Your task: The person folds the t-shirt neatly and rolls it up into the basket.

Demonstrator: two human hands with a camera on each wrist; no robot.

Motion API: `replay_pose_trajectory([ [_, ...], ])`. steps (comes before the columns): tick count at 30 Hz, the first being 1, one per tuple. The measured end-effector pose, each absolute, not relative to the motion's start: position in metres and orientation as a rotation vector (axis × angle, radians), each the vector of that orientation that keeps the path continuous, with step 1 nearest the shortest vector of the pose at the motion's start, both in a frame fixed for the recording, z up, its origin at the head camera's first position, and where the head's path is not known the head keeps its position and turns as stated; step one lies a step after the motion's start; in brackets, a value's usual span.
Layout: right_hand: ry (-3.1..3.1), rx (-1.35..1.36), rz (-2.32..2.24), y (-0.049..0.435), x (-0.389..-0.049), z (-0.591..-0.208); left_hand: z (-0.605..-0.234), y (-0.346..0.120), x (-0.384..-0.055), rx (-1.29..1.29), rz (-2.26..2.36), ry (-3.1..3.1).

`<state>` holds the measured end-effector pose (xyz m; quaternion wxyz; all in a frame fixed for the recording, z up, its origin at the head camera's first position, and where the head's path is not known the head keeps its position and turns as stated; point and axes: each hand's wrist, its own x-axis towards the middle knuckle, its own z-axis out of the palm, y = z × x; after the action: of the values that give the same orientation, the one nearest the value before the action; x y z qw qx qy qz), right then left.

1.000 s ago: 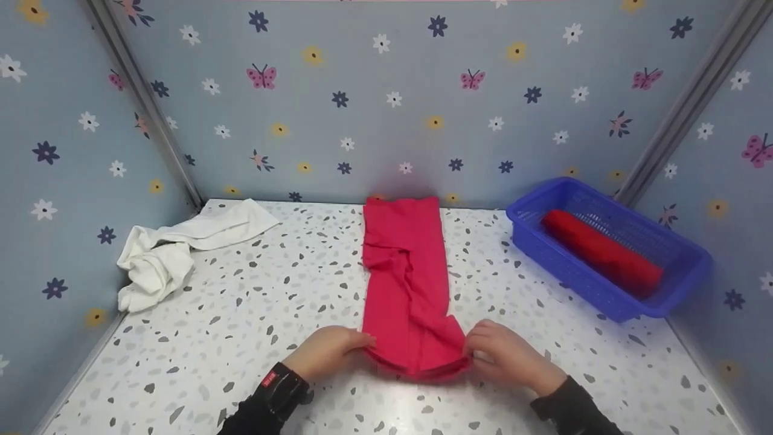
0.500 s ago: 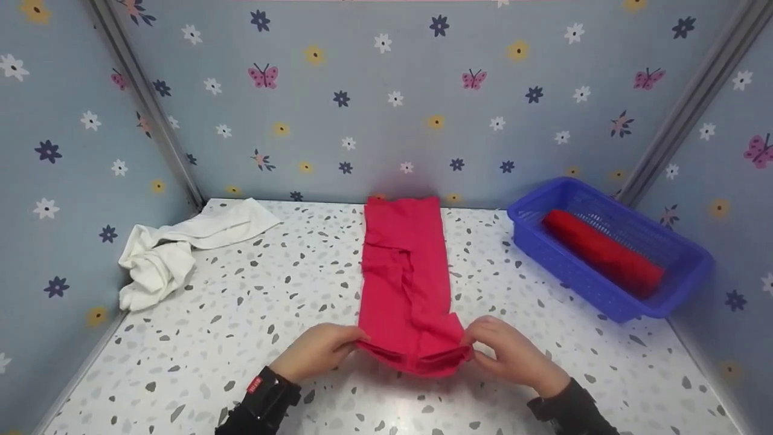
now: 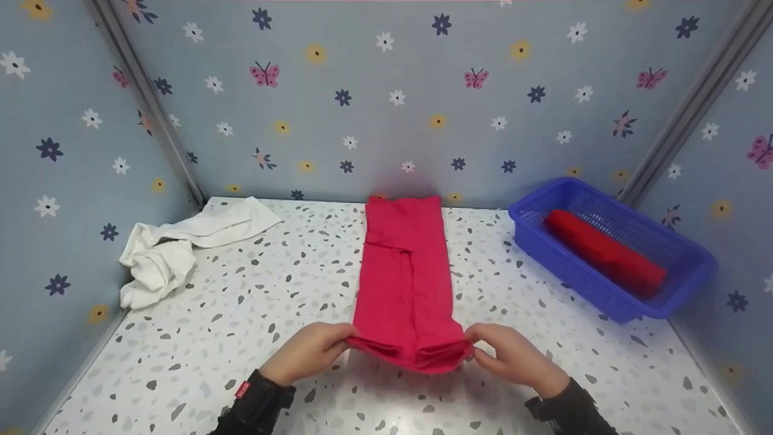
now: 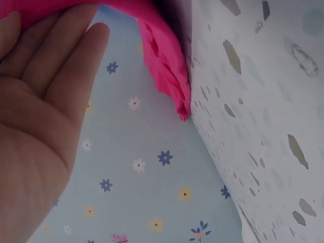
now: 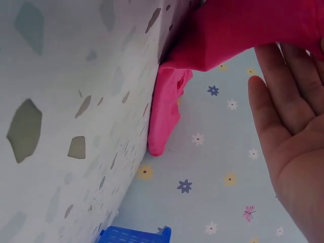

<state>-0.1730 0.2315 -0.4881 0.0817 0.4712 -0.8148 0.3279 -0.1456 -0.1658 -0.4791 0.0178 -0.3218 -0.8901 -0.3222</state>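
A pinkish-red folded garment (image 3: 386, 290) lies lengthwise on the table, its far end against the back wall. My left hand (image 3: 311, 352) pinches the near left corner between thumb and fingers. At the near right corner, my right hand (image 3: 513, 356) pinches the cloth the same way. Between the hands the near edge is lifted off the table and sags, showing its layers. In the left wrist view the cloth (image 4: 164, 61) hangs over the left fingers (image 4: 66, 55). The right wrist view has the cloth (image 5: 228, 35) raised above the table at the right fingers (image 5: 283, 81).
A crumpled white cloth (image 3: 160, 266) lies at the left wall. On the right stands a blue plastic basket (image 3: 543, 248) with a rolled red cloth (image 3: 604, 251) in it. Flower-patterned walls (image 3: 386, 78) enclose the speckled table (image 3: 272, 290) at back and sides.
Both hands have lifted the near edge slightly, and the left hand has moved a little left. The garment's near end is spread wider, and its wrinkles have smoothed out.
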Motion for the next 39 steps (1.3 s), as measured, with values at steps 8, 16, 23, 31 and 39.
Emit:
replay_pose_trajectory([
  [8, -2.463, 1.426, 1.075, 0.227, -0.175, -0.490, -0.478, -0.170, -0.147, -0.993, -1.059, -2.750],
  [16, -2.556, 1.315, 1.246, 0.223, -0.181, -0.491, -0.482, -0.168, -0.159, -0.936, -1.123, -2.791],
  [23, -2.656, 1.170, 1.251, 0.217, -0.188, -0.493, -0.487, -0.164, -0.171, -0.864, -1.216, -2.796],
  [31, -2.814, 0.916, 1.261, 0.215, -0.202, -0.499, -0.494, -0.156, -0.187, -0.676, -1.374, -2.841],
  [39, -2.917, 0.805, 1.290, 0.214, -0.215, -0.507, -0.500, -0.154, -0.198, -0.540, -1.426, -2.918],
])
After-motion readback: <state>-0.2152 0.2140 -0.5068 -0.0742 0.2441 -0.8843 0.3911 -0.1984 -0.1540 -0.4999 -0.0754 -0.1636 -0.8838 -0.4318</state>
